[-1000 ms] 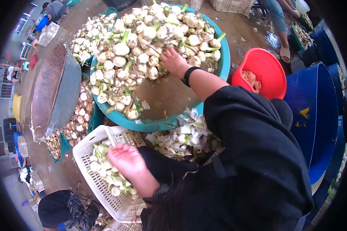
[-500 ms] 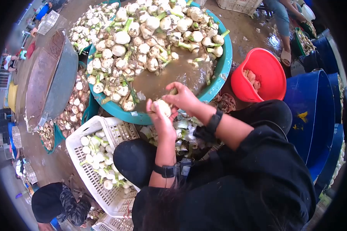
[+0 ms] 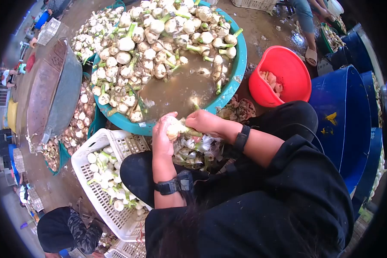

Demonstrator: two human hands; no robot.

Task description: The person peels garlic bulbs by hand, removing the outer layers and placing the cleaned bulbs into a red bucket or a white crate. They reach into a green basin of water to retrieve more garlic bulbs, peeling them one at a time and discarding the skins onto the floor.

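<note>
My left hand is wrapped round a pale bulb with a green stem, just below the near rim of the teal tub. On the stem side of the same bulb, my right hand is closed at its stem; the fingertips are partly hidden. Many muddy bulbs with cut stems fill the tub round a patch of brown water. Peeled leaves lie in a heap beneath my hands.
A white crate with cleaner bulbs stands left of my knee. To the right are a red basin with some pieces inside and tall blue barrels. A person in black is at lower left; another person's leg shows at upper right.
Both hands have come down and closer together round the bulb, with my right hand now at its stem. The view has shifted slightly, moving the tub left and up.
</note>
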